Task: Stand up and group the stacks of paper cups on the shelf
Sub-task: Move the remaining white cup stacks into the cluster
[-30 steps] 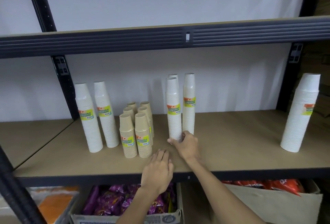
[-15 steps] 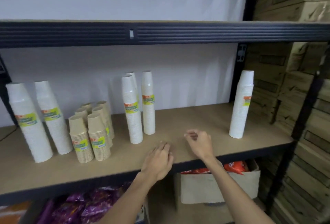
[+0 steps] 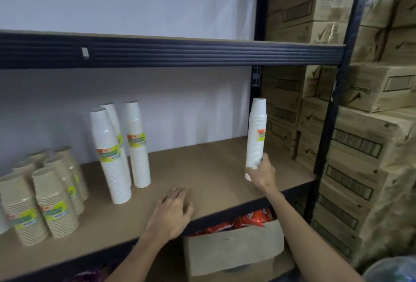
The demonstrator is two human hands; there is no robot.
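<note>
Cup stack (image 3: 256, 133), the lone white one, stands upright near the right end of the shelf (image 3: 202, 164). It is well apart from the three white stacks (image 3: 112, 160) left of centre and the brown stacks (image 3: 54, 203) further left. The right hand (image 3: 263, 173) is wrapped round its foot, fingers curled about the lowest cups. Whether the base sits on the board or just off it I cannot tell. The left hand (image 3: 173, 212) lies flat near the front edge, fingers spread, holding nothing.

The step in hand looks like bringing this stack over to its white fellows. Held so low, a tall narrow column will probably sway at the top, so it should travel upright and slowly. It should stay close to the board, which also keeps it under the upper shelf beam (image 3: 171, 53). The free left hand could steady the column higher up. It should be set down just beside the white three, coming in from the right. A knock there could topple them, perhaps onto the brown stacks beyond.
</note>
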